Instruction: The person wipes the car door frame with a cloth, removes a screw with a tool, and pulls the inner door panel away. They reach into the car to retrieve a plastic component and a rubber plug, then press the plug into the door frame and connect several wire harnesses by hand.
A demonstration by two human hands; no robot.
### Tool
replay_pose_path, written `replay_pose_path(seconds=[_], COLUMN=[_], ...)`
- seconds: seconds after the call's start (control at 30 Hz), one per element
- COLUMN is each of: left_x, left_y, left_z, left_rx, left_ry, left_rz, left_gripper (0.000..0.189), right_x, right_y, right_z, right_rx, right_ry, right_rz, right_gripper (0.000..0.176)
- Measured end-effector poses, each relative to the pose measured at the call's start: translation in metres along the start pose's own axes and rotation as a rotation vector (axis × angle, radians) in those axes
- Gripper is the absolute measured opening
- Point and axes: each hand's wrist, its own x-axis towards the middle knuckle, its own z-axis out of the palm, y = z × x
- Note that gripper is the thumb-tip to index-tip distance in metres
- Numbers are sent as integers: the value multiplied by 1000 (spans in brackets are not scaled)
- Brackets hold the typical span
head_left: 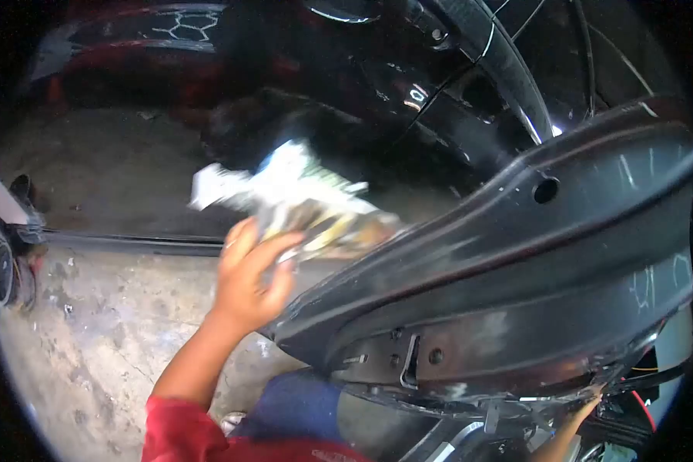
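Crumpled printed paper, blurred by motion, is held in my left hand, whose fingers close on its lower left edge. The paper is in front of a glossy dark car panel. To the right of that hand is the inner side of an open black car door or lid, with holes and a slot in it. My right hand is small at the lower right, by the lower edge of this black part; its fingers are mostly hidden.
Stained concrete floor shows at the lower left. A round dark part is at the far left edge. A curved trim strip runs along the upper right. Red sleeve and blue trousers show below.
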Motion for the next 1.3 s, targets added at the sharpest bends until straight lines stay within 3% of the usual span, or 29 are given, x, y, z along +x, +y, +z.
replay_pose_path(seconds=[0.1,0.17,0.23,0.27,0.3,0.37,0.4,0.43,0.57,0.63,0.67,0.77,0.87,1.0,1.1,1.17,1.2,1.27,1.3], left_x=[58,70,65,66,71,67,70,75,87,89,89,105,123,132,114,97,94,93,88], left_y=[52,61,69,54,53,53,48,43,20,24,16,6,30,35,40,37,41,51,55], left_z=[59,115,128,140,133,122,115,101,86,86,88,116,125,146,119,99,85,63,66], left_rx=[-317,-667,-832,-1376,-1605,-1566,-1568,-1490,-1305,-1367,-1508,-1904,-2019,-2042,-1575,-1341,-1336,-627,-625], left_ry=[53,157,303,408,471,300,141,-17,-160,-100,-270,-473,-558,-712,-458,-389,-388,-320,-320], left_rz=[3,-187,-377,-598,-699,-660,-529,-464,-400,-179,-209,-252,-255,-297,-242,-157,-164,26,26], left_gripper=[29,43,47,47,56,66,69,57,43,42,42,51,53,46,49,79,79,81,81], right_x=[-5,-15,-23,-16,-14,-17,6,-1,-15,-19,-20,2,13,19,5,-2,-3,-1,-1], right_y=[5,0,-3,1,4,-4,3,3,-3,-5,-5,-3,2,3,5,0,0,3,4], right_z=[-3,10,13,5,10,13,-20,-15,13,18,22,10,-3,-11,7,7,9,9,11], right_rx=[27,-82,-93,-49,-54,17,81,51,16,18,24,17,20,77,37,-11,-62,-49,-43], right_ry=[31,127,-64,-186,-182,93,-51,1,38,61,74,86,86,24,52,65,73,64,53], right_rz=[37,-16,29,49,49,63,89,79,85,102,106,102,87,153,81,77,71,55,49], right_gripper=[82,82,75,74,74,74,74,75,78,80,81,82,81,79,75,73,71,69,68])
